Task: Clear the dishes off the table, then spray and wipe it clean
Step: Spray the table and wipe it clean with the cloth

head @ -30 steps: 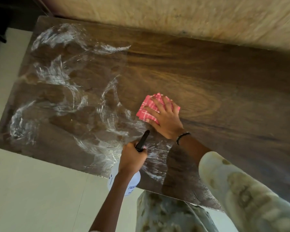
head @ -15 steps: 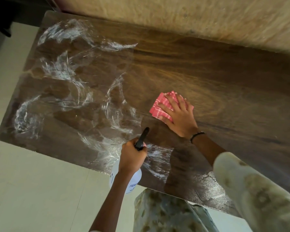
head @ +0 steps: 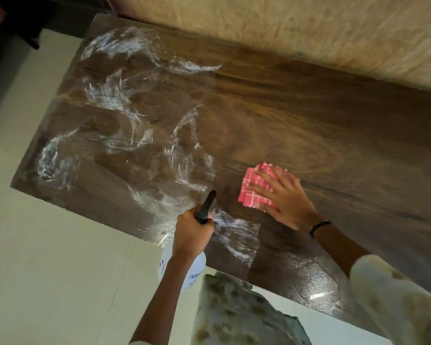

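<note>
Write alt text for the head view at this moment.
A right hand presses a folded pink cloth flat on a dark wooden table. The left hand grips a white spray bottle at the near edge; white streaks cover the table's left half.

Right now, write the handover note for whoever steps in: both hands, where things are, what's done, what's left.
Left hand grips the spray bottle by its black trigger head, at the table's near edge.
Right hand presses flat on the folded pink cloth, mid-table.
Table: no dishes in view; spray applied.
Left: white foamy streaks cover the left half and near edge; wipe those.
</note>
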{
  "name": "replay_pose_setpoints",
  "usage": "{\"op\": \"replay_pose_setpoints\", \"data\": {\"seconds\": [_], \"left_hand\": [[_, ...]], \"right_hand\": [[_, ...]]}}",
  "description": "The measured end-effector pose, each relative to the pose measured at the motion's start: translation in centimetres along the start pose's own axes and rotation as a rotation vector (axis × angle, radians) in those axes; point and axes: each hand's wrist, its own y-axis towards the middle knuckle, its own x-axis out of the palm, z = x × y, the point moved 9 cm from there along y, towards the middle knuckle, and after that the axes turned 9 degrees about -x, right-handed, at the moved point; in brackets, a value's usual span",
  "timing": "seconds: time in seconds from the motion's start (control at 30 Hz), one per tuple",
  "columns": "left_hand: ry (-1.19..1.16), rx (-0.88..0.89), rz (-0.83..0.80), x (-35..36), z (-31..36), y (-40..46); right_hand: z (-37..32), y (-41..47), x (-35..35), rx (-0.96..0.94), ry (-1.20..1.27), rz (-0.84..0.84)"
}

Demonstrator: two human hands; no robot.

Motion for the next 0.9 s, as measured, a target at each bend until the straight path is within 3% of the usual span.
{"op": "replay_pose_setpoints", "data": {"seconds": [0.2,0.33,0.73,0.9], "left_hand": [[0.007,-0.068,0.032,-2.0,-1.0,0.9],[0.02,-0.06,0.027,-3.1,-0.9,1.9],[0.029,-0.021,-0.079,-4.6,-0.6,4.7],[-0.029,-0.02,-0.068,-5.3,-1.7,5.1]], "right_hand": [[1.8,5.3,-1.1,0.253,0.08,0.041],[1.6,7.3,-1.0,0.322,0.105,0.056],[-0.7,17.3,-2.1,0.345,0.108,0.102],[-8.2,18.4,-1.3,0.096,0.053,0.113]]}}
